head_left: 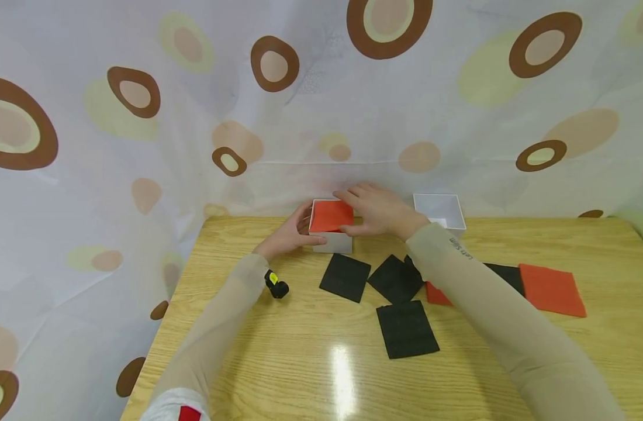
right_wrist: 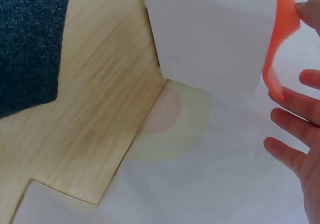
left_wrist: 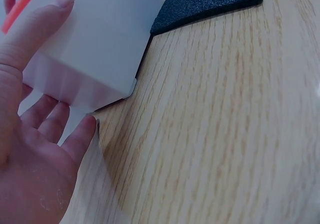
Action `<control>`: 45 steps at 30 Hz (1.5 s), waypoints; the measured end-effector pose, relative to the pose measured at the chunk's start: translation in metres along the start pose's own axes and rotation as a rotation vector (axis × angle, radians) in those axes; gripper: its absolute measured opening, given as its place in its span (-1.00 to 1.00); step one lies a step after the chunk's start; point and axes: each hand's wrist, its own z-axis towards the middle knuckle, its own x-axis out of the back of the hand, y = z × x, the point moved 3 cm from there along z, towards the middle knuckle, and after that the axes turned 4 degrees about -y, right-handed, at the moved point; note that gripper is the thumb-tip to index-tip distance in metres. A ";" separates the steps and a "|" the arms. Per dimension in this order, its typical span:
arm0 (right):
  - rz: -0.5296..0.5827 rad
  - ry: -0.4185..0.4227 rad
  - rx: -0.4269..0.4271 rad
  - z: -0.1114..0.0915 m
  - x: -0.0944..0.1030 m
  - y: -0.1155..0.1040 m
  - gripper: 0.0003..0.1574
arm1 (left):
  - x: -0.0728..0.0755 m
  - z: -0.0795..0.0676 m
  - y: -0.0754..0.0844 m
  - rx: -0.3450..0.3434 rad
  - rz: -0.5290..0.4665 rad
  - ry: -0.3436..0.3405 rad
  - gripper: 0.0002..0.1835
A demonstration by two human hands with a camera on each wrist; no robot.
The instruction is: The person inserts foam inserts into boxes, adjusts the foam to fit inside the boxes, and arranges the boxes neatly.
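Note:
A white box [head_left: 332,243] stands near the back edge of the table. My left hand [head_left: 287,235] holds it from the left, its thumb [left_wrist: 42,27] across the front wall and its other fingers around the side. A red foam square [head_left: 331,216] lies over the box's open top. My right hand [head_left: 379,210] grips that square at its right side. In the right wrist view the red sheet [right_wrist: 286,22] bows between thumb and index finger, past the box rim. The inside of the box is hidden under the red square.
Black foam squares [head_left: 345,278] lie in front of the box, one of them [head_left: 408,329] nearer me. Under and beyond my right forearm are more black and red squares [head_left: 553,289]. A second white box [head_left: 438,207] stands behind my right wrist. A patterned sheet [head_left: 311,134] hangs behind the table.

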 end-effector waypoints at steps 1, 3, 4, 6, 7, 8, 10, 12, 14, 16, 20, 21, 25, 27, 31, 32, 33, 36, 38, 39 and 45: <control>0.006 0.004 0.001 0.000 0.000 -0.001 -0.03 | 0.000 0.000 0.000 0.000 0.000 0.001 0.17; 0.012 0.009 0.000 -0.001 -0.002 -0.001 -0.04 | 0.000 0.000 0.000 -0.004 -0.004 -0.001 0.16; 0.014 0.011 -0.005 -0.001 -0.003 -0.002 -0.05 | 0.000 0.000 0.000 -0.007 -0.005 -0.001 0.16; 0.013 0.014 -0.012 -0.002 -0.005 -0.001 -0.09 | 0.000 -0.001 0.000 -0.006 -0.006 -0.001 0.16; 0.011 0.014 -0.013 -0.003 -0.007 -0.001 -0.12 | 0.000 -0.001 0.001 -0.007 -0.005 -0.001 0.15; 0.007 0.016 -0.014 -0.003 -0.008 -0.001 -0.16 | 0.000 -0.001 0.001 -0.006 -0.004 -0.001 0.15; -0.001 0.024 -0.011 -0.004 -0.010 -0.001 -0.25 | 0.000 -0.001 0.001 -0.003 -0.001 0.001 0.15; -0.009 0.033 -0.001 -0.004 -0.011 -0.001 -0.33 | 0.000 -0.001 0.002 -0.002 0.000 0.003 0.16; -0.013 0.040 0.006 -0.005 -0.012 -0.002 -0.39 | 0.000 -0.001 0.002 -0.001 0.000 0.007 0.16; -0.007 0.039 0.007 -0.005 -0.013 -0.002 -0.42 | 0.000 -0.001 0.002 0.002 0.000 0.012 0.16; 0.038 0.024 0.003 -0.005 -0.017 -0.002 -0.41 | 0.000 -0.001 0.001 0.002 0.003 0.008 0.16; 0.054 0.027 0.003 -0.006 -0.018 -0.001 -0.41 | 0.000 -0.001 0.001 0.003 0.003 0.006 0.16; 0.095 0.079 0.022 -0.008 -0.017 0.003 -0.47 | 0.000 -0.001 0.000 0.007 0.000 0.003 0.16; 0.102 0.106 0.029 -0.010 -0.016 0.004 -0.52 | 0.000 -0.001 0.000 0.009 0.000 0.004 0.16; 0.100 0.102 0.031 -0.014 -0.015 0.005 -0.54 | 0.000 -0.001 0.001 0.012 0.003 0.008 0.16; 0.097 0.096 0.031 -0.014 -0.015 0.005 -0.54 | -0.001 -0.001 0.001 0.012 0.004 0.009 0.15; 0.093 0.089 0.029 -0.015 -0.016 0.005 -0.53 | -0.001 -0.001 0.001 0.011 0.005 0.010 0.15; 0.081 0.082 0.029 -0.016 -0.017 0.005 -0.50 | -0.001 -0.001 0.002 0.008 0.005 0.014 0.15; 0.072 0.088 0.036 -0.016 -0.018 0.004 -0.50 | -0.002 -0.002 0.002 0.008 0.004 0.016 0.14; 0.065 0.092 0.043 -0.016 -0.018 0.004 -0.50 | -0.002 -0.002 0.003 0.008 0.002 0.017 0.14; 0.028 0.104 0.104 -0.018 -0.017 -0.002 -0.52 | -0.003 -0.003 0.004 -0.003 -0.005 0.008 0.12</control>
